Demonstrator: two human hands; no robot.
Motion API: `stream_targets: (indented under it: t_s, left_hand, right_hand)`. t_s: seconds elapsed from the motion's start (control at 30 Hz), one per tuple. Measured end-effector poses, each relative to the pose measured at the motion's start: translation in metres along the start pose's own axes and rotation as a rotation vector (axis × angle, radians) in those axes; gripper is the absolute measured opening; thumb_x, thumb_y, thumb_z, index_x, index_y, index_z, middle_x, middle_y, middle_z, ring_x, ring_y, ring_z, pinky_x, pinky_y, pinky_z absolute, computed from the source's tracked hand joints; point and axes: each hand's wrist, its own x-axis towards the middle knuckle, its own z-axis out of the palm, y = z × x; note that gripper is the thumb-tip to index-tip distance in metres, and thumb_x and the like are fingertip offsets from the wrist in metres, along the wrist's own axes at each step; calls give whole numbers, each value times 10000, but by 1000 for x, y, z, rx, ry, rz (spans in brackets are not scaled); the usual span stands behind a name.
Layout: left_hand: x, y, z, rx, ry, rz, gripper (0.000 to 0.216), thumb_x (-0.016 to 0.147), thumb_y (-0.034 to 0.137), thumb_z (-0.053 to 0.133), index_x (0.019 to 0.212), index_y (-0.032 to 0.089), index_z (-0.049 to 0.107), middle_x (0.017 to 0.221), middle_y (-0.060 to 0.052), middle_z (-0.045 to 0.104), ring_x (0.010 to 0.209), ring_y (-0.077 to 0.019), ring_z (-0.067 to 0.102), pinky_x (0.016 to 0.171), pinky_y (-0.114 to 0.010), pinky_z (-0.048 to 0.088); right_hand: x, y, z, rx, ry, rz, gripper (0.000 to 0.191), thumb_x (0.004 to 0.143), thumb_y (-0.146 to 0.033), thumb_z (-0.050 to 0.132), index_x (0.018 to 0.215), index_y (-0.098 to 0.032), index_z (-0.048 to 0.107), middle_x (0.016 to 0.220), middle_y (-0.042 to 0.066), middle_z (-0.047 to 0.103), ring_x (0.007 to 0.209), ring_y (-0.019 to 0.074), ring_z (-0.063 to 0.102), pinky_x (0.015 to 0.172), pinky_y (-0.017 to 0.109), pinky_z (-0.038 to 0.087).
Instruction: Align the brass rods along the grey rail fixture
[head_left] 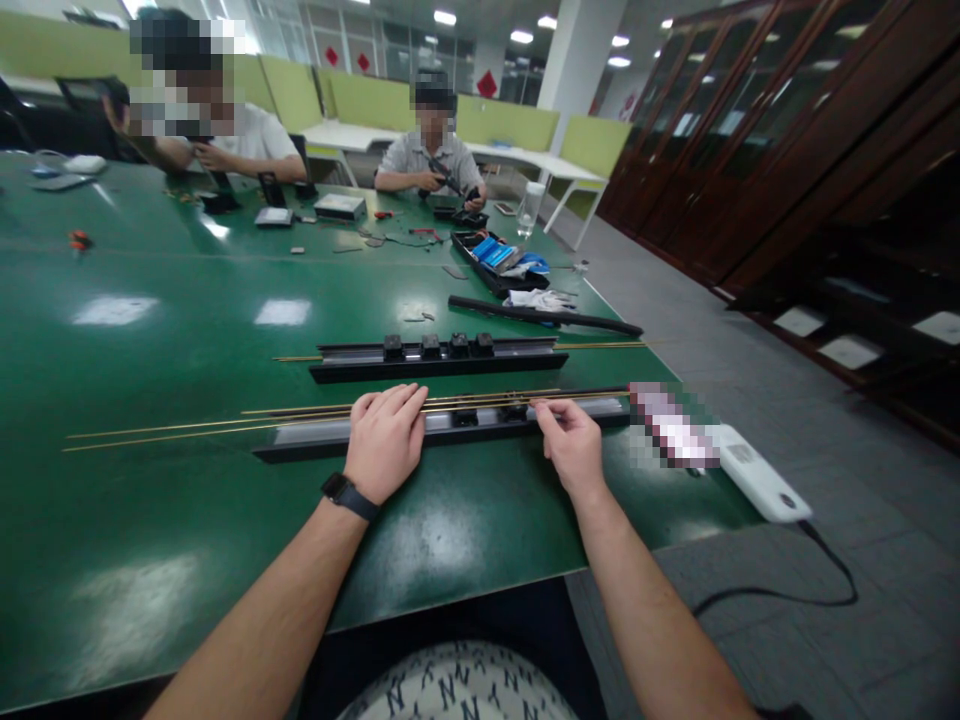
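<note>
Thin brass rods (172, 429) run along a long black rail (300, 445) with a grey inner face, and their left ends reach past it. My left hand (385, 440) lies across rail and rods, fingers over the far side, thumb on the near side; its fingertips are partly hidden. Farther right, my right hand (571, 440) is closed in a pinch at the rods above the rail's near edge. Black blocks (465, 416) sit in the rail between my hands. Behind it lies a second black rail (442, 368) with several black blocks (430, 346) and a brass rod through it.
A blurred pinkish object (671, 425) and a white power strip (761, 475) with a cable lie at the right edge. Beyond are a black foam-like strip (547, 316), a black tray (480, 265) and a clear bottle (530, 210). Two people sit across the green table (187, 560).
</note>
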Motion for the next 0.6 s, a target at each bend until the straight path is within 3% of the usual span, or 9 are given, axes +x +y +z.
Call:
stream_targets:
  t_s: [0.2, 0.33, 0.6]
  left_hand:
    - [0, 0, 0, 15, -4, -1, 369, 1046, 257, 510, 1352, 236, 715, 1383, -104, 747, 1292, -307, 684, 1102, -534, 416]
    - [0, 0, 0, 16, -3, 3, 365, 1051, 256, 504, 1350, 230, 712, 1388, -103, 745, 1292, -302, 684, 1101, -529, 415]
    - [0, 1, 0, 19, 1, 3, 365, 1050, 260, 499, 1348, 237, 709, 1391, -103, 744, 1291, -301, 683, 1107, -525, 410]
  right_hand:
    - [-5, -1, 7, -388, 112, -248, 343, 884, -541, 763, 893, -202, 810, 751, 45, 768, 586, 191, 661, 651, 331, 564]
    - [-7, -3, 16, -523, 129, -357, 376, 877, -574, 769, 904, -202, 814, 936, 103, 823, 853, 277, 777, 859, 392, 603]
    - [-9, -5, 26, -652, 160, -343, 327, 904, -518, 746, 941, -199, 810, 963, 104, 823, 902, 288, 779, 857, 378, 583]
